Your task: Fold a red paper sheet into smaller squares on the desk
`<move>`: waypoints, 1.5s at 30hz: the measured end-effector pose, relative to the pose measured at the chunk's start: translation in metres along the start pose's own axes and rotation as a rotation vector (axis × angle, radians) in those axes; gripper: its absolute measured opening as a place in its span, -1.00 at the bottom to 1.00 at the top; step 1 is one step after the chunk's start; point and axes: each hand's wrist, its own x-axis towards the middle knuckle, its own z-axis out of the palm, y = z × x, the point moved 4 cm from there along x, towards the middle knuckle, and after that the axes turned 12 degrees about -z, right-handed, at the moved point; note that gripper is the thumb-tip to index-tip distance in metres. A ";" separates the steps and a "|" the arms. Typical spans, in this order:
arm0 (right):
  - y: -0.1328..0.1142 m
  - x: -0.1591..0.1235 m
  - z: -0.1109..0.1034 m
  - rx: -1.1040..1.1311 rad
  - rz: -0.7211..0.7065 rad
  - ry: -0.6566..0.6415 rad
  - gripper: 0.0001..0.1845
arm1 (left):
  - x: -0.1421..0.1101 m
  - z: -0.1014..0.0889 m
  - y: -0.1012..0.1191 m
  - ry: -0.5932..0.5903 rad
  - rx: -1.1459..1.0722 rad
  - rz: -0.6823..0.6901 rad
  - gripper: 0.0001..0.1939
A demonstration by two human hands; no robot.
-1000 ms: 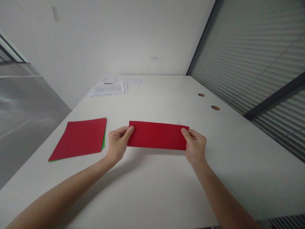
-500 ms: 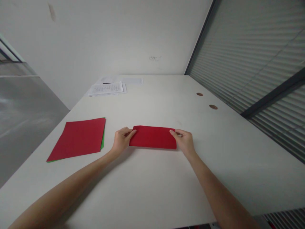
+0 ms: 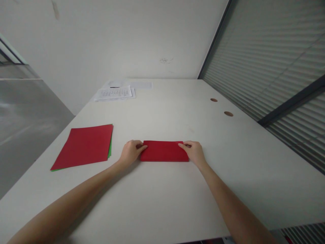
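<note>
Head view shows a white table (image 3: 162, 196) with a stack of red sheets (image 3: 83, 146) lying at nine o'clock of the hands and white printed papers (image 3: 114, 93) far off at twelve. Near the middle lies a folded red paper (image 3: 164, 151), flat on the table, its long axis running from nine to three o'clock. The left hand (image 3: 130, 152) pinches its nine o'clock end and the right hand (image 3: 194, 152) its three o'clock end, fingers pressed on the top edge corners.

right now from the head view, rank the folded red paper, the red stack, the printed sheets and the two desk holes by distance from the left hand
1. Folded red paper, touching the left hand.
2. Red stack, to its left.
3. Printed sheets at the far edge and desk holes far right: too close to call.
</note>
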 end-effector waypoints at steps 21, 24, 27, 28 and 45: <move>-0.003 -0.003 0.004 -0.395 0.016 -0.037 -0.77 | 0.001 -0.003 0.013 0.021 0.212 0.121 -0.66; -0.002 -0.003 0.003 -0.397 0.038 -0.044 -0.71 | -0.010 -0.004 0.030 0.097 0.225 0.319 -0.67; -0.003 -0.002 0.003 -0.395 0.043 -0.053 -0.72 | -0.037 0.009 0.050 -0.065 0.240 0.549 -0.76; -0.003 -0.002 0.003 -0.395 0.046 -0.054 -0.73 | -0.047 0.014 0.055 -0.093 0.266 0.592 -0.76; -0.024 -0.004 -0.002 -0.420 -0.038 -0.161 -0.77 | -0.099 0.047 0.055 -0.035 0.547 0.582 -0.38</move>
